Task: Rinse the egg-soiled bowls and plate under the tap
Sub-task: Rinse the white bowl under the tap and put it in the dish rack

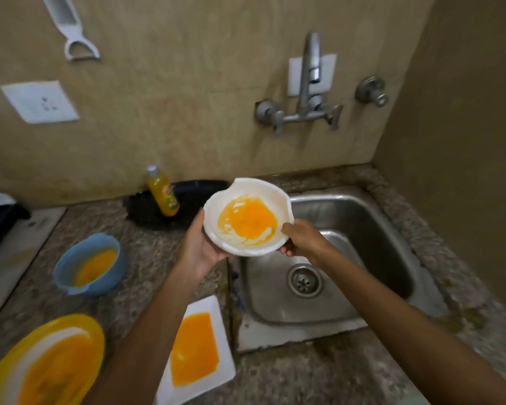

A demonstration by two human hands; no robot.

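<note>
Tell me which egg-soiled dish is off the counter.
The round white bowl, held by both the left hand and right hand at the steel sink's edge. The blue bowl, yellow plate and white rectangular plate rest on the counter.

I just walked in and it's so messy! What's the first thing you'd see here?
The white bowl with bright yellow egg, held up by the left hand and right hand at the left edge of the steel sink. More egg-smeared dishes wait on the counter to the left: a blue bowl, a yellow bowl and a white rectangular plate. The tap on the wall shows no water.
</note>
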